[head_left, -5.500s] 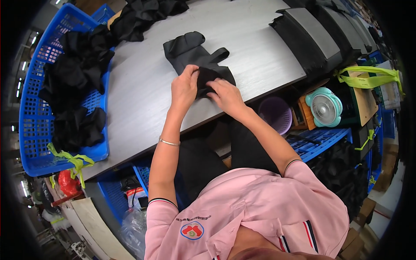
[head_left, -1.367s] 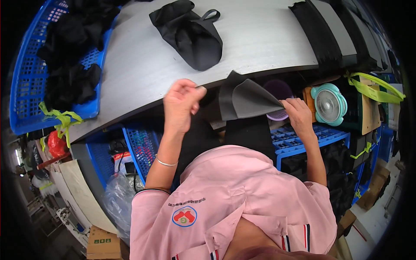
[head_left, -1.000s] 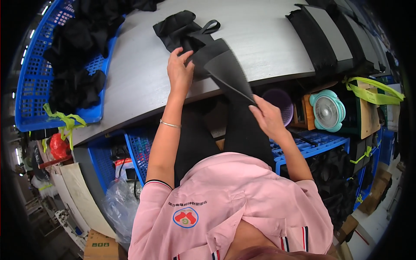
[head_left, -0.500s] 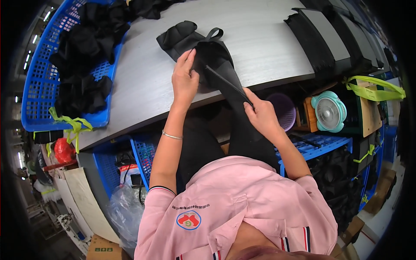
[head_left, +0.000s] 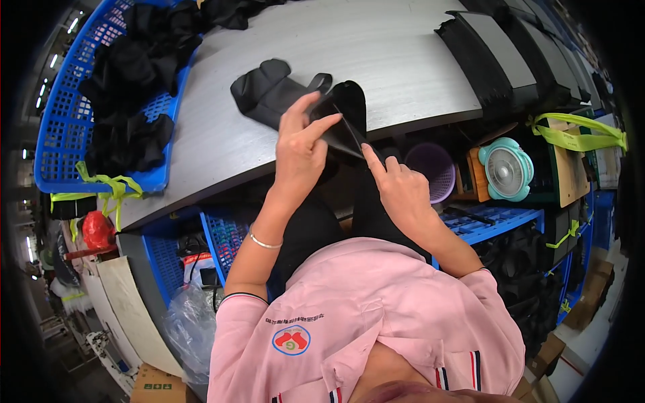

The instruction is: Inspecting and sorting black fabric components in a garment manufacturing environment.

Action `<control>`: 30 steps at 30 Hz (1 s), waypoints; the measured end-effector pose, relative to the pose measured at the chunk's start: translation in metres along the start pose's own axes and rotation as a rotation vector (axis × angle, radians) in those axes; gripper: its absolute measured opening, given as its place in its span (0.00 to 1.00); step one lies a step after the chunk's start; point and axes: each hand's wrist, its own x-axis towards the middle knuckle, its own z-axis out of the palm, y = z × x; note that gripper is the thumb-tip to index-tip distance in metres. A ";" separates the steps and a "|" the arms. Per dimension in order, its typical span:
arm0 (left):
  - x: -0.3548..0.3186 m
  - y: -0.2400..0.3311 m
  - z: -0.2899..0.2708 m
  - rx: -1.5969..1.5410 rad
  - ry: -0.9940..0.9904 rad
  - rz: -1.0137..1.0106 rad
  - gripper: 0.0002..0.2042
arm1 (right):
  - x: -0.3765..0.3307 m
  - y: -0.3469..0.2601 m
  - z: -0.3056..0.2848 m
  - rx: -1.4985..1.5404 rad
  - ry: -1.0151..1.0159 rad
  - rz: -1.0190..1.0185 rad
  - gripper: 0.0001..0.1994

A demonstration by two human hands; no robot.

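A black sock-like fabric piece (head_left: 269, 94) with a small pull loop lies partly on the table edge, its opened end hanging toward my lap. Over its opening is my left hand (head_left: 300, 151), fingers apart and slightly blurred, the tips near or touching the fabric's edge. My right hand (head_left: 403, 191) grips the near right edge of the piece, index finger stretched along it and the other fingers curled. A thin pale line runs along the opening between both hands. What lies under the right fingers is partly hidden.
The grey table (head_left: 222, 144) bears a blue basket (head_left: 171, 164) of black pieces at left and stacked black-and-grey panels (head_left: 500, 50) at right. Below the right edge are a purple bin (head_left: 437, 191), a turquoise fan (head_left: 508, 169) and a blue crate (head_left: 504, 228).
My left hand has come off its hold and shifted right, fingers spreading over the opening. The right hand has moved slightly up the edge. The piece has slid a little left and nearer.
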 end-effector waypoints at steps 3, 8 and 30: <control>-0.017 -0.009 0.001 0.080 -0.034 -0.117 0.24 | -0.002 -0.003 0.007 0.010 0.006 0.003 0.34; -0.017 -0.017 0.000 0.082 -0.099 -0.042 0.25 | -0.003 -0.021 0.011 -0.024 -0.016 -0.049 0.33; -0.050 0.039 -0.008 -0.261 0.087 0.022 0.26 | 0.061 0.019 0.050 2.015 0.123 1.003 0.25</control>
